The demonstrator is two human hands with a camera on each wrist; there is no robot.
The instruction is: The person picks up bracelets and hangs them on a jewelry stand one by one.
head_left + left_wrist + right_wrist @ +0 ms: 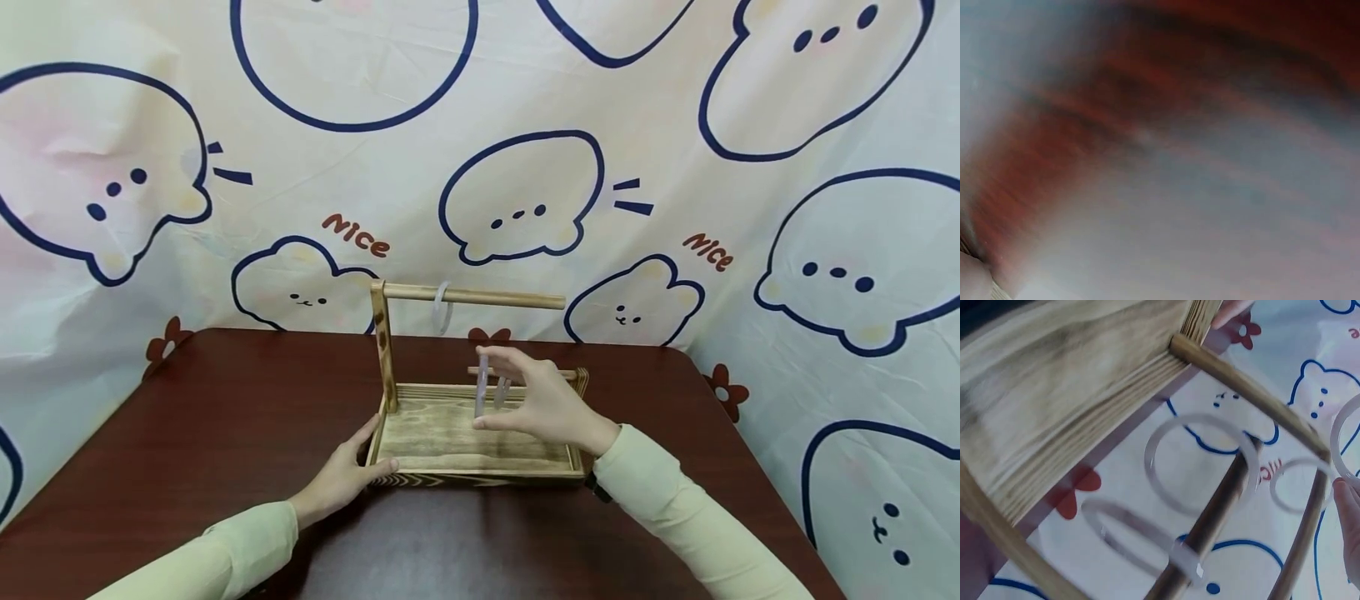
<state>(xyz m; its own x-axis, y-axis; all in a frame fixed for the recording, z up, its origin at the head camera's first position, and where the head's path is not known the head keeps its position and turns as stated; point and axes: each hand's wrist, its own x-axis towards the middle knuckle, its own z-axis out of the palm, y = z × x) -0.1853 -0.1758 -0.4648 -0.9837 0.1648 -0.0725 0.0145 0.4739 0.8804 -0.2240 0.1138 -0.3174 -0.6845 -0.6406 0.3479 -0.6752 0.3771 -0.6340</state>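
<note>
A wooden stand (pixel 480 471) sits on the dark red table: a shallow tray, an upright post at its left and two horizontal rods. A translucent ring (pixel 442 305) hangs from the upper rod (pixel 510 296). My right hand (pixel 486 390) hovers over the tray beside the lower rod (pixel 566 374) and pinches another translucent ring (pixel 482 375) upright between thumb and fingers. My left hand (pixel 372 450) rests on the tray's front left corner with fairly straight fingers. The right wrist view shows rings (pixel 1200 462) on the rods and the held ring (pixel 1342 434) at the right edge.
The table (pixel 225 417) stretches wide on both sides of the stand. A cartoon-printed cloth (pixel 525 125) hangs behind it and along the right side. The left wrist view is a blur of red-brown tabletop (pixel 1166 125).
</note>
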